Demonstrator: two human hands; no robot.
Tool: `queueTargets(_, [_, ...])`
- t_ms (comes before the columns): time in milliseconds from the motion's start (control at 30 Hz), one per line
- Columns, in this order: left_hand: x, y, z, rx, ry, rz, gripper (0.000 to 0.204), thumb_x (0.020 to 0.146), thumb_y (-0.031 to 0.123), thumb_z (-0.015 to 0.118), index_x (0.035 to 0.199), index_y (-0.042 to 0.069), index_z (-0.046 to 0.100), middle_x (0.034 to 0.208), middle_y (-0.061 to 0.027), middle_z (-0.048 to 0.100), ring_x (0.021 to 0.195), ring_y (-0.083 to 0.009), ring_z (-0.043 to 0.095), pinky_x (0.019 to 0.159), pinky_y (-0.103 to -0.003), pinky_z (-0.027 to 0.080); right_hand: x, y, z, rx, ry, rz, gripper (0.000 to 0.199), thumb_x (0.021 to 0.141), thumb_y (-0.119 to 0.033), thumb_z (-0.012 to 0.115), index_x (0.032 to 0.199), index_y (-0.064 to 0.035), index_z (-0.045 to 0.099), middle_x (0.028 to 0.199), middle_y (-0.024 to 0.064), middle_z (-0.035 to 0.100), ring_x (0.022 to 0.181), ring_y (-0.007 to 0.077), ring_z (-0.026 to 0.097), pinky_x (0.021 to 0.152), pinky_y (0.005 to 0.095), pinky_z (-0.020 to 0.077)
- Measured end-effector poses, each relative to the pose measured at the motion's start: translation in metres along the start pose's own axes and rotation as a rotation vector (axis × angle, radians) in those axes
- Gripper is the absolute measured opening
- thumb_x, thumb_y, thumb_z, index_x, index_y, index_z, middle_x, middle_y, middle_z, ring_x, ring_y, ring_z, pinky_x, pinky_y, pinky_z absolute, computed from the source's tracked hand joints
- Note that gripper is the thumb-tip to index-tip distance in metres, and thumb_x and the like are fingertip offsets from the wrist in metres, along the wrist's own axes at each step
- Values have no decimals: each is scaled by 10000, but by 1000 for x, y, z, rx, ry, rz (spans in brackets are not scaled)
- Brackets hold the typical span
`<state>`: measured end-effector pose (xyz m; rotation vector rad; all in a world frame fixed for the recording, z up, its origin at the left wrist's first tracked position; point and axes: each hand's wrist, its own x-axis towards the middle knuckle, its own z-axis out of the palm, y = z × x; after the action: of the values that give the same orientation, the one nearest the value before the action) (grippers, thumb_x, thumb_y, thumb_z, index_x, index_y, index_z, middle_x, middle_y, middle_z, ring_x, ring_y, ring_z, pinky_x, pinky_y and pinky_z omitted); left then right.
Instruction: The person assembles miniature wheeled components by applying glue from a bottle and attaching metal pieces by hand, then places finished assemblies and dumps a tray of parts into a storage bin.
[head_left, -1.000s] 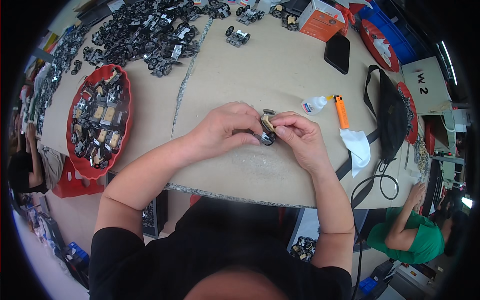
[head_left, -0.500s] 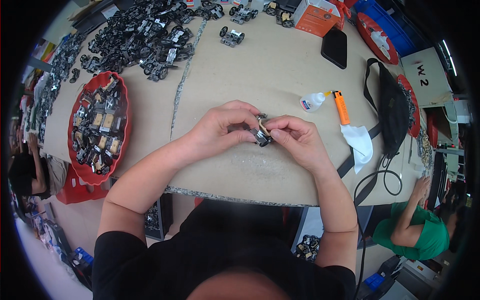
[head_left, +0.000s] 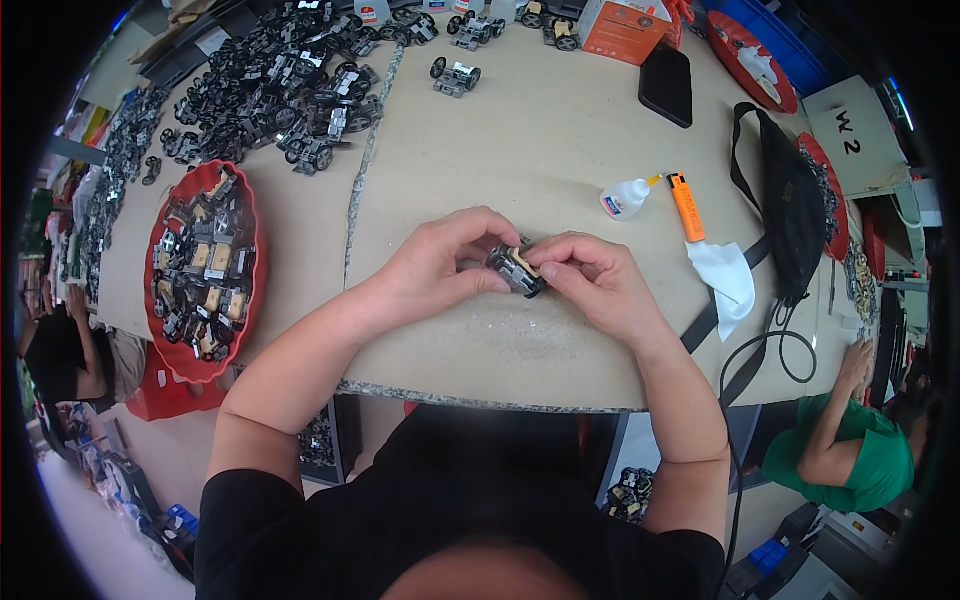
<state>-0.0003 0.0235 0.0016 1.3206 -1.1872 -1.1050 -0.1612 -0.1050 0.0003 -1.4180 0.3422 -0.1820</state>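
Observation:
Over the middle of the table, both my hands hold one small toy car chassis (head_left: 516,271), dark grey with black wheels and a tan piece on it. My left hand (head_left: 445,262) pinches its left end between thumb and fingers. Fingertips of my right hand (head_left: 598,283) press at its right side, close to the tan piece. Those fingers hide part of the chassis. A red scalloped tray (head_left: 262,270) to the left holds several similar chassis with tan blocks.
A heap of dark chassis (head_left: 285,100) covers the far left, with a single chassis (head_left: 456,77) apart. To the right are a white glue bottle (head_left: 626,198), an orange tool (head_left: 686,210), a white cloth (head_left: 724,285), a black phone (head_left: 667,87) and a black bag (head_left: 793,215).
The chassis has turned between my fingers, and more of its tan piece and top shows. Both hands stay on it. The whole view has shifted slightly.

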Motion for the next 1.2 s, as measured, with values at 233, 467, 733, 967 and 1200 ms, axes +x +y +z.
queueTargets(233, [0,0,-1,8,-10,-9,323,722,-38,609,999,11,450,969,-51,479,916,-134,523,832,-271,438,0,-1,2,18,5,-19,119,820,-3,505,915,32,567,914,53,585,803,69,543,711,197,443])
queueTargets(467, [-1,1,0,8,-2,-18,326,719,-53,601,995,11,441,970,-57,476,919,-135,521,834,-273,438,1,0,4,-13,4,-60,116,815,13,502,907,30,570,925,60,575,820,78,544,714,204,447])
queueTargets(733, [-1,3,1,47,24,6,393,722,-78,575,1083,0,440,991,-76,479,954,-155,510,842,-286,444,1,3,3,-68,18,-82,115,795,28,497,875,33,579,892,62,572,798,73,542,679,195,440])
queueTargets(967, [1,5,3,143,-17,68,385,727,-87,557,1091,0,465,1012,-96,465,963,-180,513,838,-290,454,-2,0,1,-199,23,-173,123,733,3,574,855,2,589,884,58,569,773,98,536,663,212,443])
queueTargets(1200, [-3,4,2,285,13,53,363,703,-56,595,1038,14,476,975,-96,489,915,-186,535,797,-291,469,-2,-6,14,-530,81,-324,221,635,-11,646,834,-14,548,829,74,563,756,158,547,634,253,456])
